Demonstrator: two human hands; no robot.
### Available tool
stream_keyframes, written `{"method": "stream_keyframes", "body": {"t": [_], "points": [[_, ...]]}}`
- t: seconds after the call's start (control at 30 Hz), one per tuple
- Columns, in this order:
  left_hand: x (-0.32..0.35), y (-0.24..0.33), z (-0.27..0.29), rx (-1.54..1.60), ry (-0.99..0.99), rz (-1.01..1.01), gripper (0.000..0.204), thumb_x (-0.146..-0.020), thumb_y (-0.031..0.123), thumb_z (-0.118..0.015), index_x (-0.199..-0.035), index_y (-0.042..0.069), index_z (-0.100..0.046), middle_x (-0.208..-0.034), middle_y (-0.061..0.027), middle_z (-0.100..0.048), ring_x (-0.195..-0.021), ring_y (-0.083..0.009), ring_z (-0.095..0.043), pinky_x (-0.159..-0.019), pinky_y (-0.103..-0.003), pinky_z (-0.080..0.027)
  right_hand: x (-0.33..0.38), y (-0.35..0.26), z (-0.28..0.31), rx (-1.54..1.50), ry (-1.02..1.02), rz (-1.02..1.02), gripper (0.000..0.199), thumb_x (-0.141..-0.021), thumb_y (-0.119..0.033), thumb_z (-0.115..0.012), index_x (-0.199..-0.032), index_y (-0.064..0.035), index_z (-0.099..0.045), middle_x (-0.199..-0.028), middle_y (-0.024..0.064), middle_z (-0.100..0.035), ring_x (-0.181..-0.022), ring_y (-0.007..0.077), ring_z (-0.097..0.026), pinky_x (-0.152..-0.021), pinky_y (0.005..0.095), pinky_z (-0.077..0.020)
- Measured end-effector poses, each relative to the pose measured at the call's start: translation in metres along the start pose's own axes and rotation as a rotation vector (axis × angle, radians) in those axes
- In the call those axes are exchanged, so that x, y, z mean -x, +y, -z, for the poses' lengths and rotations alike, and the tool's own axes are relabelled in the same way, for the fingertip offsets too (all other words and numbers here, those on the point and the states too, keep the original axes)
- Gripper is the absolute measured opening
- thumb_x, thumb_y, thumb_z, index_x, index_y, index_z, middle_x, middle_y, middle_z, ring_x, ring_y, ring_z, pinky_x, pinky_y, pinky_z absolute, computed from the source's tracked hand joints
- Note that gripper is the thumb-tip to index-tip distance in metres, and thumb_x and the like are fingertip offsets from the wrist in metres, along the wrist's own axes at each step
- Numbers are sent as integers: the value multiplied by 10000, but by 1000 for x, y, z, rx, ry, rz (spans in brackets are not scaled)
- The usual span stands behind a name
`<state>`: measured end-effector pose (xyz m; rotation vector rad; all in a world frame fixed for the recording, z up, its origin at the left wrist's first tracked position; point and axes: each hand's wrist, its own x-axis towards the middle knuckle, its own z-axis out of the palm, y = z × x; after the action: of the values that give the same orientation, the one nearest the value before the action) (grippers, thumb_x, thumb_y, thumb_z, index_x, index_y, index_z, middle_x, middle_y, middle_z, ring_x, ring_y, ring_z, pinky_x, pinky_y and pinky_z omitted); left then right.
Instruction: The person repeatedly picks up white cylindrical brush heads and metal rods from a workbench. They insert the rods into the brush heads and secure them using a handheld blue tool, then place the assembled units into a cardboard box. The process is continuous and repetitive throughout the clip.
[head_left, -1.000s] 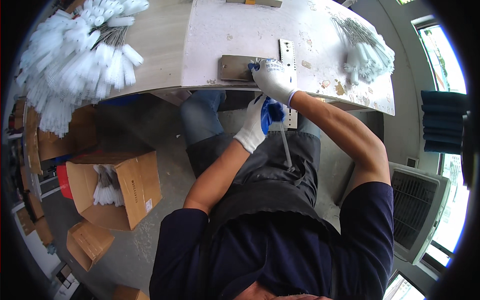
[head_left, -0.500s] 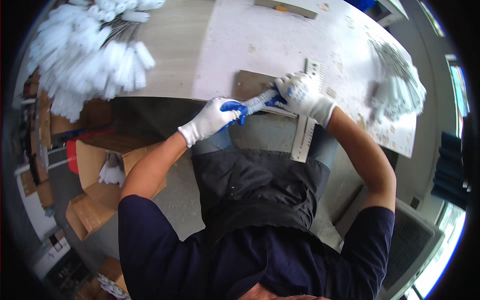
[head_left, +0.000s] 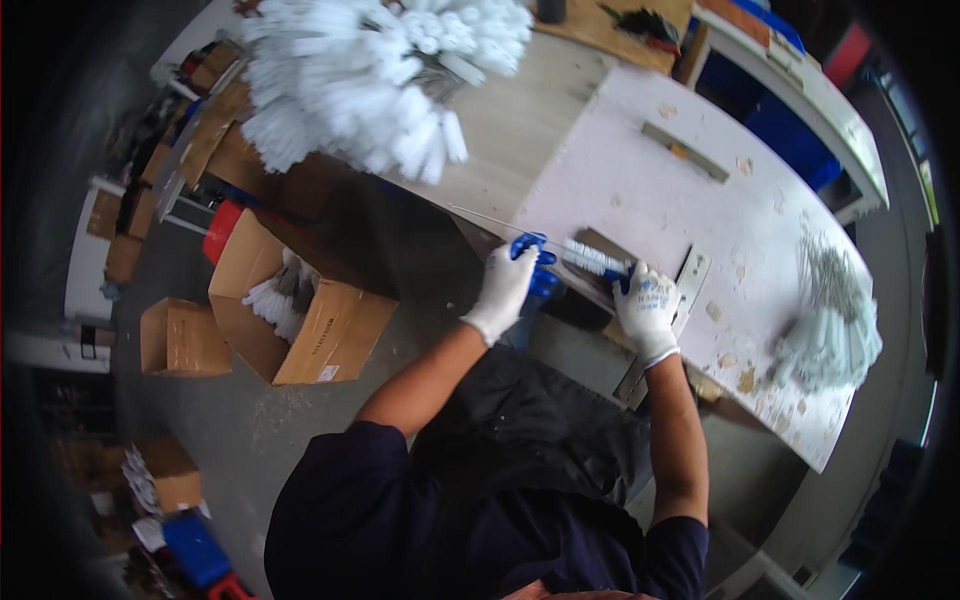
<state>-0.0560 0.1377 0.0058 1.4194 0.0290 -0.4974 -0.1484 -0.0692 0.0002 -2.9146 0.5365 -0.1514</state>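
Brush (head_left: 592,257) is hovering over the near edge of the worktop (head_left: 590,180), between the two hands, its white bristles slanting and its bare wire stem pointing between nine and ten o'clock. Counting from the bristles, with twelve at the top of the view, the right hand (head_left: 648,312) is coming in between four and five o'clock, its blue fingertips pinching the bristled end. At about eight o'clock the left hand (head_left: 507,285) is curling its blue fingers by the stem; blur is hiding their tips, so I cannot tell whether they are gripping the wire. Both hands are wearing white gloves with blue coating

Just beside the bristles, at one o'clock, a grey plate (head_left: 618,247) is lying on the worktop. A perforated strip (head_left: 692,277) is slanting past the right hand at three o'clock, its lower end jutting beyond the edge. Between one and two o'clock a metal bar (head_left: 700,162) is lying well apart, an orange piece showing on it. At ten o'clock a large pile of white brushes (head_left: 345,95) is covering the worktop's far corner, while a smaller bundle (head_left: 830,340) is resting between three and four. Below the worktop, between eight and nine, an open carton (head_left: 335,335) is holding more brushes (head_left: 280,300)
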Motion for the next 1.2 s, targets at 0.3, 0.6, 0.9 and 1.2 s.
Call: {"method": "stream_keyframes", "body": {"t": [0.3,0.6,0.9,1.2], "points": [[-110,-23,-83,442,272,-30,204,-1003,158,-524,-1075,89,-702,-696,-45,-612,-515,-174,-584,-485,-335,-502,-9,-3,3,118,-70,43,377,-869,-411,-691,-992,-57,-655,-941,165,-730,-919,319,-710,-821,439,-539],[-140,-9,-150,-61,-62,62,178,-943,133,-570,-963,92,-741,-670,-52,-606,-566,-174,-569,-517,-353,-487,-14,46,-11,27,-1,392,357,-751,-358,-776,-894,-61,-639,-815,113,-697,-768,305,-687,-732,439,-524],[-144,-19,-198,-626,-293,-269,247,-921,258,-589,-926,53,-727,-870,-198,-725,-820,-369,-705,-799,-454,-545,-21,34,-7,0,42,285,363,-791,-442,-741,-791,-90,-649,-744,106,-691,-716,308,-688,-693,433,-534],[-195,87,32,-1453,413,-1025,268,-918,293,-613,-1076,77,-599,-997,-209,-603,-943,-383,-614,-763,-523,-502,-16,14,-10,4,223,304,359,-816,-385,-735,-957,-64,-658,-902,136,-679,-891,323,-655,-801,446,-509]]}}
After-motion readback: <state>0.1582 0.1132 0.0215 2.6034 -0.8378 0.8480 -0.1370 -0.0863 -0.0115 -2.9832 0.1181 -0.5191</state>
